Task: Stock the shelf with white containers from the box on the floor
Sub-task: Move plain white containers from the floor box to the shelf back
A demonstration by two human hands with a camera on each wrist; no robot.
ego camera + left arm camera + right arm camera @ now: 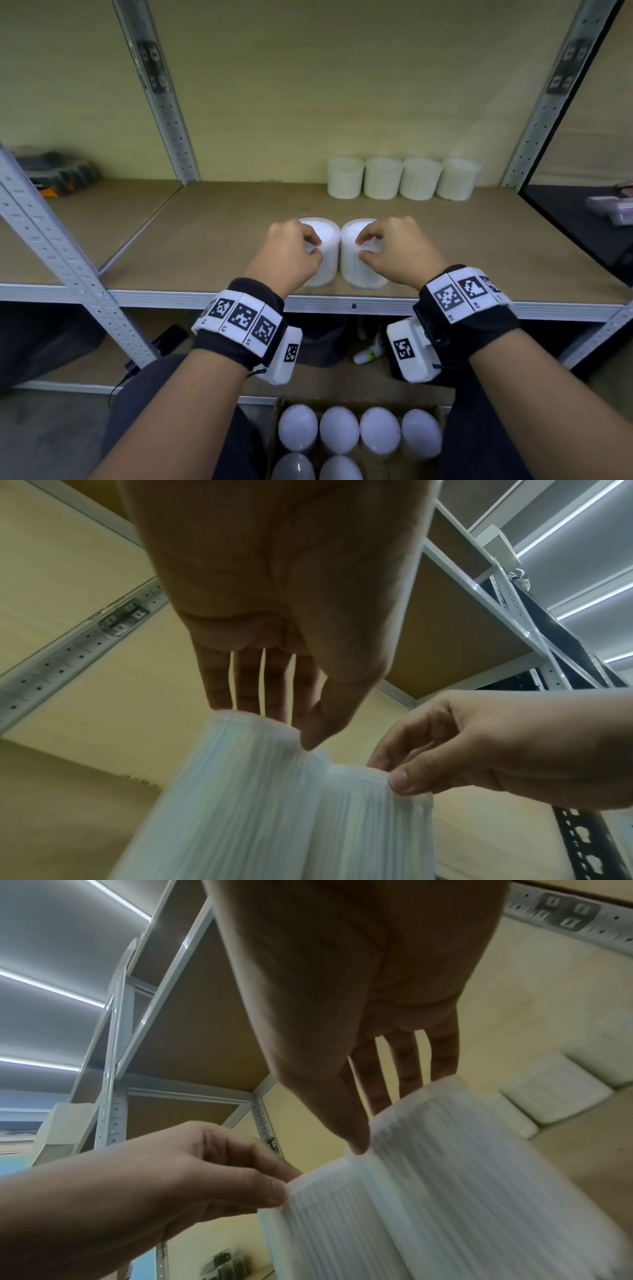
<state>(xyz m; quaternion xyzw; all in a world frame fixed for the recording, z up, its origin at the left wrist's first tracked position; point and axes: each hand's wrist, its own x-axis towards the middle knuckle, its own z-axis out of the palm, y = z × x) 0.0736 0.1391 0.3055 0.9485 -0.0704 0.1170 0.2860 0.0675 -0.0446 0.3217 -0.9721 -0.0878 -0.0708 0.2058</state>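
White containers on shelf (219, 240) | left hand (286, 253) grip holds left container (325, 250) top | right hand (394, 250) grip holds right container (356, 267) top

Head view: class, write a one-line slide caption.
Both hands grip two white containers at the shelf front; four more stand behind.

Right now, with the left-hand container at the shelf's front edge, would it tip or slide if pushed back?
The left container looks light: fingers hold it by the rim alone. It would probably slide on the flat shelf board. Being taller than wide, a push near the rim might tip it; push low.
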